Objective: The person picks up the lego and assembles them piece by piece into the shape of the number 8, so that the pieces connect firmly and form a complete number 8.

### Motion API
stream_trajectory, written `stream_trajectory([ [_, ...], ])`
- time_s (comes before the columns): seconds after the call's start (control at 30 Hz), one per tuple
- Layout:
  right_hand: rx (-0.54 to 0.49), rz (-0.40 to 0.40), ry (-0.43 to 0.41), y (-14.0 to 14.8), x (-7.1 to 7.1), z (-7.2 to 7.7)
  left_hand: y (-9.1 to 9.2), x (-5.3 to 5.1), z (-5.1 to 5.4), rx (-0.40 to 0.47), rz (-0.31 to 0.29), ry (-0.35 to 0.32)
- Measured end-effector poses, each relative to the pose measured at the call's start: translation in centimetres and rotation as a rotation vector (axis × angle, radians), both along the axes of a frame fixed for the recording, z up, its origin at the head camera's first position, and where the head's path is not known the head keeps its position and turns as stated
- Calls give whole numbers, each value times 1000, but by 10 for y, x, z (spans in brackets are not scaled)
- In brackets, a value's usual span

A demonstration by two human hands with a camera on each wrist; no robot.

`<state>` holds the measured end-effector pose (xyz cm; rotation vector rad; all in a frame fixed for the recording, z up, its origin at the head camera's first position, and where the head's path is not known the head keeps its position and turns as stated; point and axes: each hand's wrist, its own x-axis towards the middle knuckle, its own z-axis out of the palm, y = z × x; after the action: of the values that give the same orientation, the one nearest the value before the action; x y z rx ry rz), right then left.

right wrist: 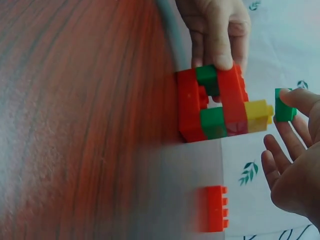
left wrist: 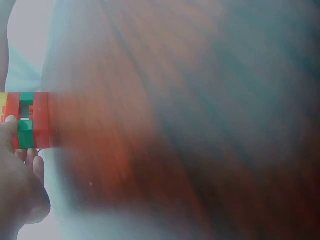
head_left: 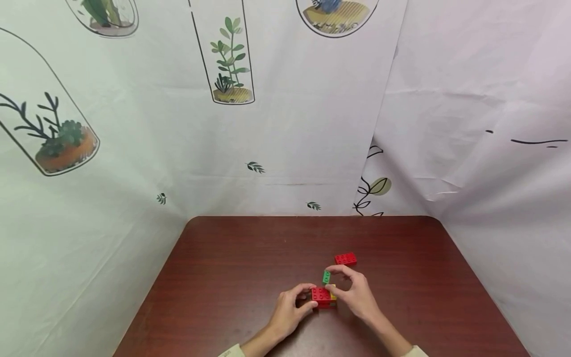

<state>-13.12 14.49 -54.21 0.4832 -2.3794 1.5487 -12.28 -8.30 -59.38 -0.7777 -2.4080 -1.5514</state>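
Observation:
On the table stands a stack of toy building bricks: a red brick (right wrist: 191, 106) at the bottom, green bricks (right wrist: 213, 123) with a gap between them, an upper red brick (head_left: 320, 294), and a yellow brick (right wrist: 256, 115) on one end. My left hand (head_left: 286, 311) grips the stack from the left, thumb on the near side. Between thumb and fingers, my right hand (head_left: 358, 296) pinches a small green brick (right wrist: 285, 105). That brick hangs just above the yellow one, apart from it. In the left wrist view, the stack shows only at the left edge.
A loose red brick (head_left: 345, 259) lies on the table behind my right hand. The dark brown tabletop (head_left: 232, 267) meets a white cloth wall (head_left: 294, 139) with plant drawings at its far edge.

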Motion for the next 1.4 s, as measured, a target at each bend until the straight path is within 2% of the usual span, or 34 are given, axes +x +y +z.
stream_trajectory([
  [0.23,-4,77,-118,-8,3,-2,-1,0,1,-11,0,-22],
  [0.43,38,102,-168,-11,2,-7,-1,0,2,-9,-4,-42],
  [0.6,46,153,-158,-11,2,-11,-1,0,2,-4,-3,-43],
  [0.87,2,231,-168,-13,3,-13,-1,0,2,-7,-10,-43],
  [1.17,10,232,-142,-13,2,-16,0,1,2,7,-16,-37],
  [1.4,66,200,-86,-14,1,-17,0,0,1,8,-20,8],
])
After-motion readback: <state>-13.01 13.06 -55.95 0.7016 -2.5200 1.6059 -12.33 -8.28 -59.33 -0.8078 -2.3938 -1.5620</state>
